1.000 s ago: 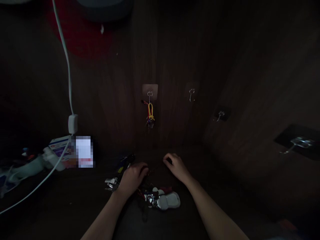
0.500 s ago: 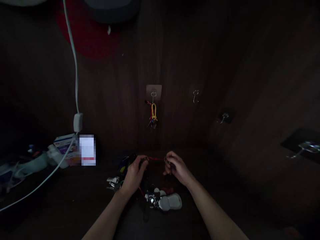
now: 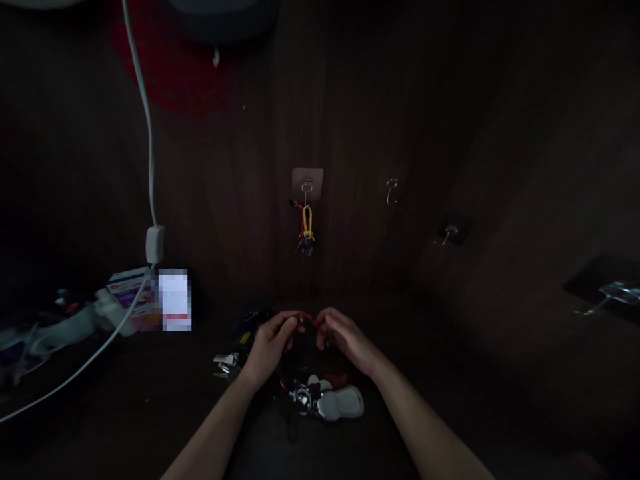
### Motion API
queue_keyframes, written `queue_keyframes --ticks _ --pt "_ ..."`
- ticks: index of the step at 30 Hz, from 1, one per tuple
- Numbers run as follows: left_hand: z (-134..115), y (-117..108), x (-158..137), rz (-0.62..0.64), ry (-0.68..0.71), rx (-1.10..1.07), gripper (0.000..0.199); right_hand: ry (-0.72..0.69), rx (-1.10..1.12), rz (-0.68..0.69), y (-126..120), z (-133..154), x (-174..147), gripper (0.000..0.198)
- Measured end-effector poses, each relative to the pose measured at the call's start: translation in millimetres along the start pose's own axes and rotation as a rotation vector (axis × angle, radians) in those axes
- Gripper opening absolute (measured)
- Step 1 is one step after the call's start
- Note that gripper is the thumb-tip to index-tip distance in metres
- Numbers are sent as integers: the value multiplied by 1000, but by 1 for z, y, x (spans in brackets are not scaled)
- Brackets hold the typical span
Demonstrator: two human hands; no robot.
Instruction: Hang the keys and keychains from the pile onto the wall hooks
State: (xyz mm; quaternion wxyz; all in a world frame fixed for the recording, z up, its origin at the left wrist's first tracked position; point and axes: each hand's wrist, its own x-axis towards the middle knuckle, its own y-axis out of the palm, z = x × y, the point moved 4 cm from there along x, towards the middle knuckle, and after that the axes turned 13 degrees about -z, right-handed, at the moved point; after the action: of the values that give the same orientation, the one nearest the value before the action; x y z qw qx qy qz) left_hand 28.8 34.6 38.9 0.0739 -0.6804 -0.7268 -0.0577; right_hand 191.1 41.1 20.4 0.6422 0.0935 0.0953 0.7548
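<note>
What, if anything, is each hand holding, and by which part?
A red cord: the left hand pinches one stretch, the right hand another; whether those are its ends cannot be told.

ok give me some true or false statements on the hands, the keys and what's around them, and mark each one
1. A red cord spans the gap between the left hand and the right hand. True.
2. The yellow cord loop lies flat beneath the hands. False: it hangs from a metal hook on the wall.
3. The silver-grey fob lies between the two forearms. True.
4. The silver keys lie beside the right hand. False: they lie beside the left hand.
5. A white cable runs down the left side of the view. True.
</note>
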Motion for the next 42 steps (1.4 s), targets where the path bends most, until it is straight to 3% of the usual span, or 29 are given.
queue_keyframes --ticks 6,11,14,20,27,34,42 --pt "4 2 0 34 -43 69 44 5 -28 62 7 3 -3 27" --pt "1 3 -4 118 -168 -19 54 61 313 -123 -7 8 1 20" --pt "1 2 -5 132 -249 -106 49 147 443 -239 -16 8 2 11" --pt "10 -3 2 66 -287 -245 42 176 529 -272 -23 8 4 10" --pt "17 -7 5 9 -357 -352 39 224 616 -179 -20 10 4 22" --pt "17 -7 4 -9 -385 -353 40 175 599 43 -11 22 -2 36" --pt "19 -7 5 -19 -374 -308 40 159 534 50 -9 23 -3 35"
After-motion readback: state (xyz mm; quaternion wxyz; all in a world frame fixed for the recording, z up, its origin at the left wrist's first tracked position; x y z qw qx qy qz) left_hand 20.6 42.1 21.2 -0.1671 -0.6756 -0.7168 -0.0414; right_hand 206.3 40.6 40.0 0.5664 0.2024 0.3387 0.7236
